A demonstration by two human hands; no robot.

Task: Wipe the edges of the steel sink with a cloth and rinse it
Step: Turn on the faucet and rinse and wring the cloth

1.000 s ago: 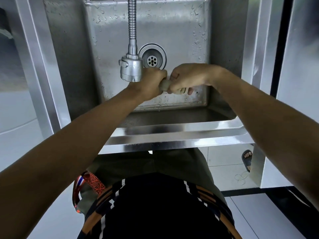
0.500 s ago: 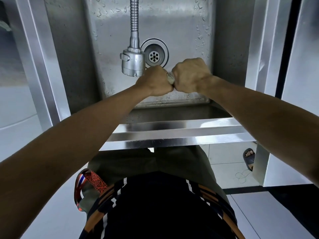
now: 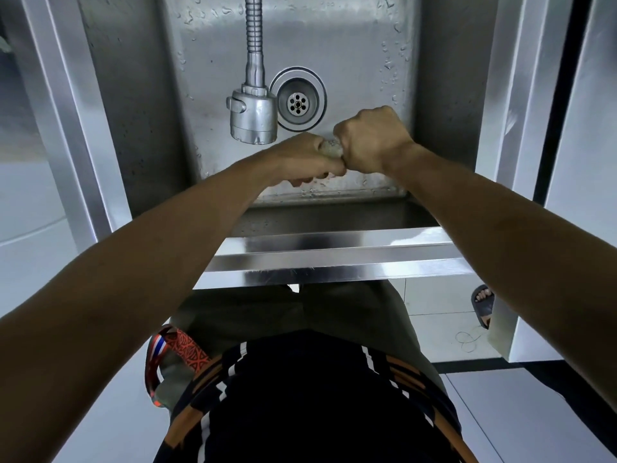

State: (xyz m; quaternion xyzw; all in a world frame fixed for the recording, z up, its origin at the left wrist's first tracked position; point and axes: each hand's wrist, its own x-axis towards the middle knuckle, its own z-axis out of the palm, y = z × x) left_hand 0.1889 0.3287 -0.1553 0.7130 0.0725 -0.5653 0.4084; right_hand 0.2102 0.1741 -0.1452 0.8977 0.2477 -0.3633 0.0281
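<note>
Since a moment ago my left hand point(image 3: 309, 158) and right hand point(image 3: 370, 140) have closed fist to fist on the twisted cloth point(image 3: 330, 150), over the sink point(image 3: 334, 248) basin's front edge. I read this as wringing after the rinse, nearly finished; the faucet head point(image 3: 253, 120) shows no water running.

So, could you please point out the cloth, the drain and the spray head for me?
cloth point(image 3: 331, 149): head view, on the grey wad showing between the two fists.
drain point(image 3: 298, 103): head view, on the perforated strainer centre.
spray head point(image 3: 253, 120): head view, on the front of its metal body.
</note>
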